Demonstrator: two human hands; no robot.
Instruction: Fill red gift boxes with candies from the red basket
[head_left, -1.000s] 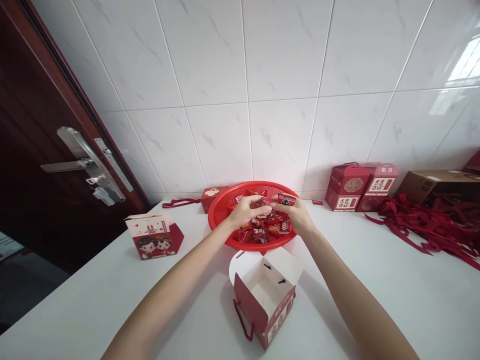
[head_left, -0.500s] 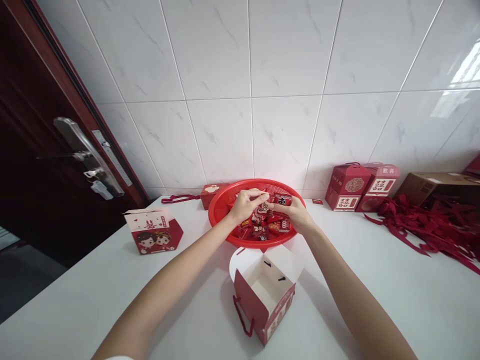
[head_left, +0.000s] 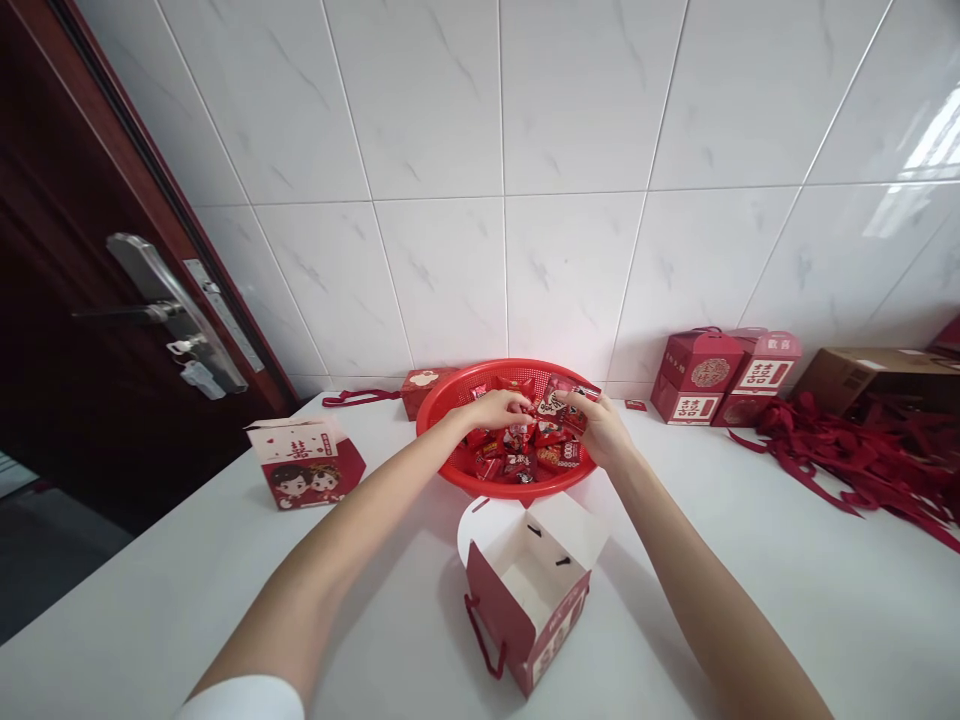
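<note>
Pinching printed packets between thumb and fingers of the right hand, above the right side of a red basket. Jutting leftward from the fingertips, toward the other hand; cannot tell the exact count. Holding the left hand over the basket's middle, with fingers curled and fingertips close together, just left of the held packets. Cannot tell whether pinching anything there: reddish at the fingertips, too small to resolve. Beneath both hands, within the basket: wrapped snacks, mostly red. On the near side of the basket, between the forearms: open box on the white table, with flaps spread and a red cord at its left. Well apart from either hand: at left, cartoon-printed box; at right, upright red boxes beside heaped ribbon.
</note>
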